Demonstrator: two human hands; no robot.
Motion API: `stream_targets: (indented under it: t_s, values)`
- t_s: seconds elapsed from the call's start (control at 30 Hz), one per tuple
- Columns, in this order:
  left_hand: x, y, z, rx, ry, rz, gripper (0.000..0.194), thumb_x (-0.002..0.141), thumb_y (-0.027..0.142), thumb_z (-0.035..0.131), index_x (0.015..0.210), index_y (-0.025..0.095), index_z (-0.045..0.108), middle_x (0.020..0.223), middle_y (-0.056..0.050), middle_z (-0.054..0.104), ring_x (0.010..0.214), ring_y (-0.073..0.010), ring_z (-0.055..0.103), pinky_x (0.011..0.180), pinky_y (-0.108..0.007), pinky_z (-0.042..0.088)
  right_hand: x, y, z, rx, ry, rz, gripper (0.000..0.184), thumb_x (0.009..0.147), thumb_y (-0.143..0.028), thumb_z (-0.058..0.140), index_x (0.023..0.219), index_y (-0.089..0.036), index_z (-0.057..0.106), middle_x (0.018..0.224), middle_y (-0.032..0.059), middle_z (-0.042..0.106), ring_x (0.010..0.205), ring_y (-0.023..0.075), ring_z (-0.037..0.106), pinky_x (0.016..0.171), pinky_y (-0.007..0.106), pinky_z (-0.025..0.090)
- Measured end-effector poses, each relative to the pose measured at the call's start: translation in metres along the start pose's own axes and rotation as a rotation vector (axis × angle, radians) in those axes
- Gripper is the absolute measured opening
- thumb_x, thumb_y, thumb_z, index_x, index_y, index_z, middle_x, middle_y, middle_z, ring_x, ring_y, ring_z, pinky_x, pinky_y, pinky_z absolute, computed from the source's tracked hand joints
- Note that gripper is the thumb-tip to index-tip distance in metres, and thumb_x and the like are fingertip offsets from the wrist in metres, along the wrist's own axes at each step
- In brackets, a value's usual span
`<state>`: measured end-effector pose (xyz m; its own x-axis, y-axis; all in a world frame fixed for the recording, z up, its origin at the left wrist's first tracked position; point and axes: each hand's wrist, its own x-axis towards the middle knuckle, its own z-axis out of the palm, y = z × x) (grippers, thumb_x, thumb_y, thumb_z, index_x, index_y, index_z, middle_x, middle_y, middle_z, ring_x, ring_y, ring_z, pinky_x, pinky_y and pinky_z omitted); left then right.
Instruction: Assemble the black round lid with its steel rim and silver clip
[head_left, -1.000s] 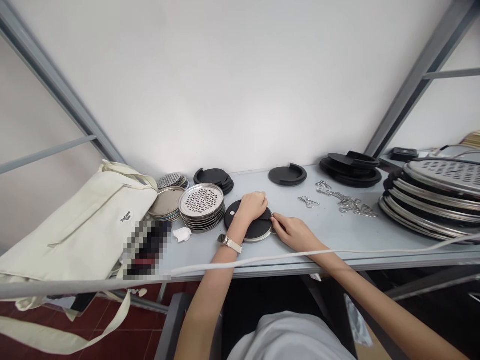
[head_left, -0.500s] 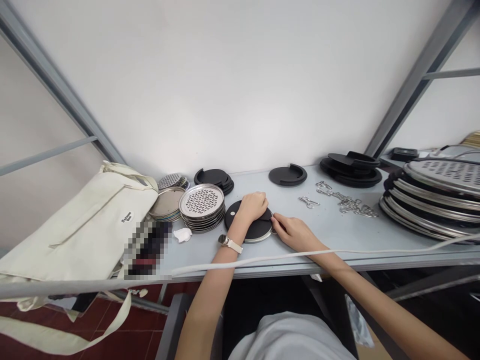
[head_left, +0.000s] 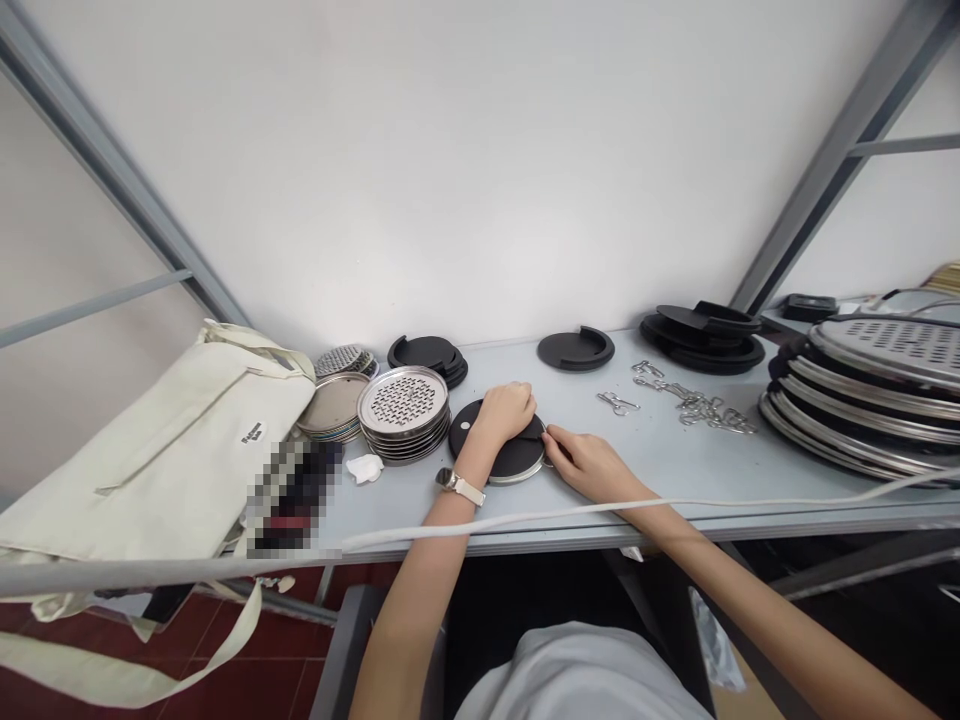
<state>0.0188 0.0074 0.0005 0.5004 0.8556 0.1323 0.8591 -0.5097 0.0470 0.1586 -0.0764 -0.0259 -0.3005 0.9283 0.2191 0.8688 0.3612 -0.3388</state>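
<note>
A black round disc with a silvery rim beneath and a white dot on its left lies on the table before me. My left hand, a watch on its wrist, is closed over the top of the disc, its fingertips hidden. At the disc's right edge my right hand pinches a thin metal wire piece, mostly covered by the fingers. Left of the disc stands a stack of round metal grater plates. Loose metal wire clips lie to the right, with a few more clips closer to my right hand.
More black round holders lie along the wall, with a stack at back right. Large grater discs are piled at the right. A cream bag leans at the left. A white cable crosses the table's front edge.
</note>
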Motion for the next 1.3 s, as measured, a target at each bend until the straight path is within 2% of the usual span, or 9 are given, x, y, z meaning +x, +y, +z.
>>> stream_targets:
  t_s: [0.73, 1.3]
  values:
    - [0.0001, -0.0007, 0.0004, 0.008, 0.016, 0.014, 0.026, 0.096, 0.025, 0.034, 0.096, 0.016, 0.059, 0.097, -0.01, 0.066, 0.09, -0.0209, 0.064, 0.08, -0.031, 0.046, -0.0005, 0.0017, 0.0025, 0.039, 0.014, -0.012, 0.028, 0.095, -0.031, 0.029, 0.075, -0.022, 0.046, 0.058, -0.0008, 0.056, 0.05, 0.0138, 0.05, 0.053, 0.025, 0.025]
    - [0.0004, -0.0004, -0.0002, -0.008, -0.002, -0.001, 0.026, 0.097, 0.025, 0.034, 0.098, 0.016, 0.058, 0.099, -0.01, 0.066, 0.093, -0.0206, 0.063, 0.082, -0.031, 0.045, -0.0013, -0.001, -0.0008, 0.034, 0.0, -0.012, 0.031, 0.095, -0.03, 0.028, 0.077, -0.021, 0.051, 0.061, 0.0013, 0.06, 0.052, 0.0146, 0.053, 0.054, 0.025, 0.028]
